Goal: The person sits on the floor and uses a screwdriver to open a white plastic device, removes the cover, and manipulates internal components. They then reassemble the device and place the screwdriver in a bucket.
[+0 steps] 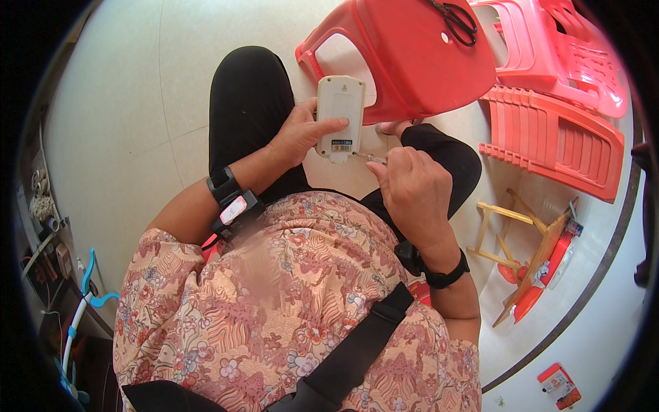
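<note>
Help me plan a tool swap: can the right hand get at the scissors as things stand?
Probably not: the right hand grips a slim tool, though the scissors lie uncovered on the stool.

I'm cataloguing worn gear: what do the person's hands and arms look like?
The left hand and right hand are gloveless. Each wrist wears a black strap and black box; the left box bears a pale label. Peach floral sleeves leave both forearms bare.
</note>
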Demonstrator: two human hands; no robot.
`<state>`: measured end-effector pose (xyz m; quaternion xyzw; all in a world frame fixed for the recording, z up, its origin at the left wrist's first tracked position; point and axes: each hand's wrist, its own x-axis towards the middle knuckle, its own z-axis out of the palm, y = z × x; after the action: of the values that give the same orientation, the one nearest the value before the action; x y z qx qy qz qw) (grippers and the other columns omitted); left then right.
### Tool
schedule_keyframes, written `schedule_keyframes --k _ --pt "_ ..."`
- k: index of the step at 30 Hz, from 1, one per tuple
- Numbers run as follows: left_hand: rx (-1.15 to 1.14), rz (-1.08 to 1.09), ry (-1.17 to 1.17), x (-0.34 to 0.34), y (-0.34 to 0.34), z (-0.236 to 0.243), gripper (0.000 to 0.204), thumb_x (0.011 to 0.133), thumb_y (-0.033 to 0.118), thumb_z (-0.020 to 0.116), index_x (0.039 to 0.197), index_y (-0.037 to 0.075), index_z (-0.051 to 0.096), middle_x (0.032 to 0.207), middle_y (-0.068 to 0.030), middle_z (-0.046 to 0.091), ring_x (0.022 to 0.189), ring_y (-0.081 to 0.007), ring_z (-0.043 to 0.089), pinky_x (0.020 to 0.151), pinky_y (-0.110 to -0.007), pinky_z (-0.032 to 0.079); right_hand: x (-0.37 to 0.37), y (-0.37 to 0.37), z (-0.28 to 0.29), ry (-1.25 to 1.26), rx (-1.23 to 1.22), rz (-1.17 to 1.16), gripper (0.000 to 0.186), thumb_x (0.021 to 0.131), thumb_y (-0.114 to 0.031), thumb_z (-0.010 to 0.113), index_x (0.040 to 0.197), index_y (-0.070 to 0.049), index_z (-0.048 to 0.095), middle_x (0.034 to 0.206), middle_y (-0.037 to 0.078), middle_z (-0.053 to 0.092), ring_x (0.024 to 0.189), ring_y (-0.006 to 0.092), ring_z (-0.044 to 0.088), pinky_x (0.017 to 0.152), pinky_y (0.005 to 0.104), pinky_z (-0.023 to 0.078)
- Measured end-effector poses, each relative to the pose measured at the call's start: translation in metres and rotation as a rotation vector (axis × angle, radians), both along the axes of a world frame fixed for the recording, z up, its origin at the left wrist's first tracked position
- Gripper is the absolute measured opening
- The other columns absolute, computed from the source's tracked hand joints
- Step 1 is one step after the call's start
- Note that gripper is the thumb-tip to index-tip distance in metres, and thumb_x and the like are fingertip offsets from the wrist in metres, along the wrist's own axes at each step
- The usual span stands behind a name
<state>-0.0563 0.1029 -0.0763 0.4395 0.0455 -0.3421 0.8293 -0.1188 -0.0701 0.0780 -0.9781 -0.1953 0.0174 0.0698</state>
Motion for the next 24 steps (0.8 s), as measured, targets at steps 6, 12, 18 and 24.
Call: schedule_keyframes --k 6,12,18,24 --pt "-0.005 0.002 -0.02 -0.0013 -0.0011 -0.0004 0.049 0.086 0.015 0.074 0.127 -0.001 0.053 0.113 -0.0082 0.066 0.099 -0.0158 0.066 0.087 -0.033 0.054 0.0027 0.002 0.001 0.01 0.11 -0.023 0.025 0.084 -0.017 0.07 0.088 -0.005 0.049 0.076 0.011 0.053 0.068 0.0302 0.058 0.058 0.0399 0.046" --pt "0.003 0.038 -0.015 -0.0016 -0.0022 -0.0004 0.045 0.085 0.013 0.074 0.122 -0.003 0.055 0.107 -0.0102 0.067 0.092 -0.0171 0.068 0.081 -0.033 0.056 -0.0008 0.0009 0.003 0.071 -0.043 -0.054 0.029 0.084 -0.022 0.071 0.087 -0.006 0.048 0.076 0.011 0.054 0.066 0.0304 0.06 0.058 0.0395 0.046" --pt "-0.007 0.056 -0.014 -0.0011 -0.0022 -0.0031 0.046 0.084 0.013 0.075 0.122 -0.003 0.054 0.108 -0.0105 0.067 0.094 -0.0175 0.067 0.082 -0.033 0.056 -0.0034 0.0021 0.0009 0.013 -0.068 -0.022 0.035 0.08 -0.029 0.074 0.086 -0.006 0.049 0.073 0.01 0.052 0.059 0.0269 0.057 0.055 0.0367 0.044" --pt "0.001 0.041 -0.01 -0.0015 -0.0021 -0.0019 0.047 0.084 0.014 0.076 0.121 -0.003 0.054 0.109 -0.0107 0.066 0.095 -0.0176 0.067 0.082 -0.033 0.056 0.0002 0.0001 -0.0011 -0.008 -0.014 0.003 0.035 0.081 -0.031 0.073 0.083 -0.007 0.049 0.073 0.008 0.053 0.062 0.0268 0.058 0.057 0.0367 0.044"
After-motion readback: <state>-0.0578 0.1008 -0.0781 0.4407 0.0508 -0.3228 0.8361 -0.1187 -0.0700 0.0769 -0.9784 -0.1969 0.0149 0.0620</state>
